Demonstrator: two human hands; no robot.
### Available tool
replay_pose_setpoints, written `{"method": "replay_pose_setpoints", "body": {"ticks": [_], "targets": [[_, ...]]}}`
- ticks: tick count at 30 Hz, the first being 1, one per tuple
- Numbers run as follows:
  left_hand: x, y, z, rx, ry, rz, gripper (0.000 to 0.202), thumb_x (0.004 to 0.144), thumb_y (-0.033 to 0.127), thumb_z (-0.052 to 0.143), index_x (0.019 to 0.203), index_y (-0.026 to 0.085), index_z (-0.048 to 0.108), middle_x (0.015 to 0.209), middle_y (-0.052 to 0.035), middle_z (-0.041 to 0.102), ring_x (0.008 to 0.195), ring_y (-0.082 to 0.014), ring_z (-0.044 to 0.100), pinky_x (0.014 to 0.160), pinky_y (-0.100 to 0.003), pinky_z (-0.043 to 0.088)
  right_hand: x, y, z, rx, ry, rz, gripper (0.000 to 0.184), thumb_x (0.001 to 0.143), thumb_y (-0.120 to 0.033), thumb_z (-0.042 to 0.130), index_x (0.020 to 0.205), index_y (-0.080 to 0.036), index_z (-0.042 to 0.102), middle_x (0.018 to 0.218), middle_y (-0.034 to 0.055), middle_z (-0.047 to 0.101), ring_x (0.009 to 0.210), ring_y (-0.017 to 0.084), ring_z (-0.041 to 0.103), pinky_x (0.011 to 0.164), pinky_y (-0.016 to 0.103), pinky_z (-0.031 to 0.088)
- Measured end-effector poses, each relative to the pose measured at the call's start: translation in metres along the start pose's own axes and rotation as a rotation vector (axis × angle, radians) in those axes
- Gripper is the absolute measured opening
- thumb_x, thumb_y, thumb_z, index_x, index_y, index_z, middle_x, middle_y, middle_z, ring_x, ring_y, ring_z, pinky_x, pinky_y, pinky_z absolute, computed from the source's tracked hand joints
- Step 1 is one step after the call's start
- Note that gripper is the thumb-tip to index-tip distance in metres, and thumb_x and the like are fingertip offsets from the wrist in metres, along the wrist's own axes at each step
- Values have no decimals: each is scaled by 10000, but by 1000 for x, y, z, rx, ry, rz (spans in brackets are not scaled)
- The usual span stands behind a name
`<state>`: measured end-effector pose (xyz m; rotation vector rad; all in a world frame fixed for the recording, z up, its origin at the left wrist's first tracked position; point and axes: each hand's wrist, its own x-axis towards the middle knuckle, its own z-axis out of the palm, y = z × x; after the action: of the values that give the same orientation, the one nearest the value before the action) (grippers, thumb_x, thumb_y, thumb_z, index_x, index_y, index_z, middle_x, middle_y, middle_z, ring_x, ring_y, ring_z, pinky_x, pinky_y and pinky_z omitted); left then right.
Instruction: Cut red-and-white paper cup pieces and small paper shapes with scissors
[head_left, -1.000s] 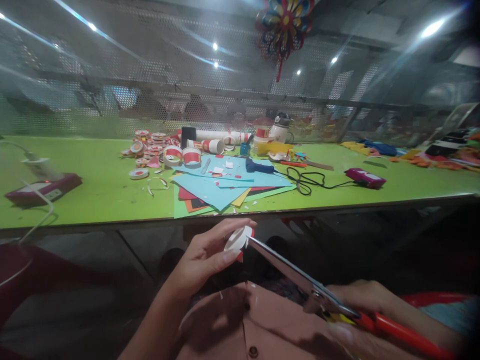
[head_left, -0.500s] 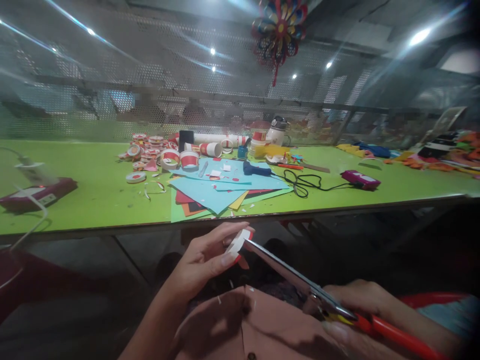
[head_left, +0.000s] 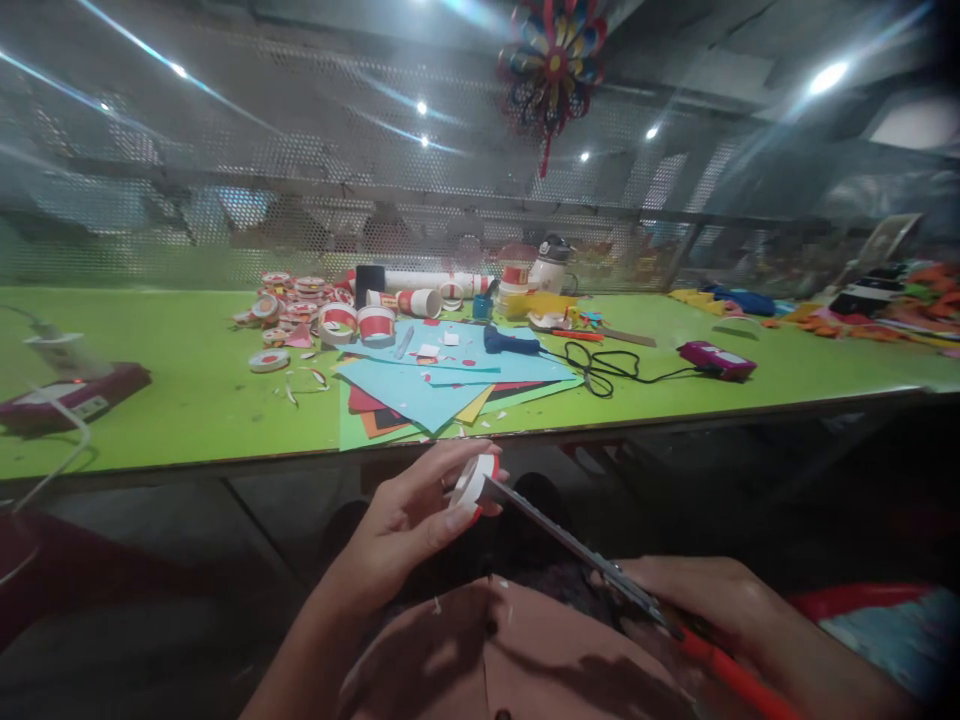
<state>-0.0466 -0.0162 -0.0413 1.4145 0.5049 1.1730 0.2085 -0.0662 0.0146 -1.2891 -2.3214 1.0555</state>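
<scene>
In front of the table edge, my left hand (head_left: 409,525) pinches a small white-and-red paper cup piece (head_left: 472,480), a shallow round with its pale inside turned towards me. My right hand (head_left: 697,610) is closed round the red handles of a pair of scissors (head_left: 577,550). Their long metal blades point up and left, with the tips at the right rim of the piece. The fingers inside the handles are partly hidden. Below both hands lies a brown-pink cloth with buttons (head_left: 450,660).
Coloured paper sheets (head_left: 420,385) lie on the green table (head_left: 202,400). A blue glue gun (head_left: 510,341) rests on them, its cord running to a purple power strip (head_left: 716,360). Cut paper cups (head_left: 375,325), a heap of cup bottoms (head_left: 292,290) and a bottle (head_left: 551,265) stand behind.
The scissors have turned and their blades look narrower, with the tips still at the piece. The cup piece has tilted in my left hand, showing more of its round inside.
</scene>
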Motion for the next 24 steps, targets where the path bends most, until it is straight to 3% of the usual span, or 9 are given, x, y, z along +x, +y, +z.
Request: {"method": "replay_pose_setpoints", "body": {"ticks": [5, 10, 15, 18, 21, 24], "targets": [[0, 2, 2, -7, 4, 29, 403, 805, 197, 595, 1204, 197, 545, 1205, -133, 540, 1040, -265, 538, 871, -375, 464, 3, 12, 8, 31, -11, -116, 240, 875, -269, 532, 1053, -233, 690, 869, 32, 719, 755, 202, 674, 714, 266, 540], [2, 1, 4, -50, -6, 48, 413, 812, 169, 590, 1215, 203, 510, 1194, -133, 567, 1003, -229, 566, 869, -345, 458, 7, 18, 24, 3, 116, -141, 226, 848, -272, 561, 1021, -228, 699, 794, 46, 721, 685, 202, 680, 662, 264, 554], [4, -2, 5, -55, 23, 70, 389, 808, 146, 602, 1178, 224, 515, 1212, -120, 562, 1031, -238, 569, 895, -379, 452, 8, 22, 37, -84, 217, -163, 208, 851, -306, 548, 983, -232, 691, 717, 36, 699, 637, 209, 665, 654, 294, 564], [5, -4, 6, -42, 48, 85, 403, 803, 141, 611, 1184, 230, 513, 1226, -120, 560, 1059, -239, 562, 897, -376, 463, 2, 33, 45, -198, 299, -155, 251, 817, -319, 607, 1038, -222, 677, 819, 59, 721, 762, 238, 686, 696, 294, 567], [5, -5, 7, -20, 66, 82, 470, 799, 140, 616, 1238, 253, 493, 1248, -108, 546, 1128, -248, 532, 921, -371, 462, -4, 52, 51, -398, 467, -141, 431, 749, -323, 690, 1165, -231, 628, 1052, 90, 711, 989, 296, 651, 826, 332, 544], [4, -6, 7, 39, 99, 77, 490, 787, 144, 627, 1246, 264, 502, 1260, -101, 528, 1162, -266, 515, 931, -381, 466, -8, 67, 49, -569, 491, -237, 482, 766, -284, 635, 1240, -232, 564, 1113, 91, 689, 1015, 298, 645, 817, 339, 552]]}}
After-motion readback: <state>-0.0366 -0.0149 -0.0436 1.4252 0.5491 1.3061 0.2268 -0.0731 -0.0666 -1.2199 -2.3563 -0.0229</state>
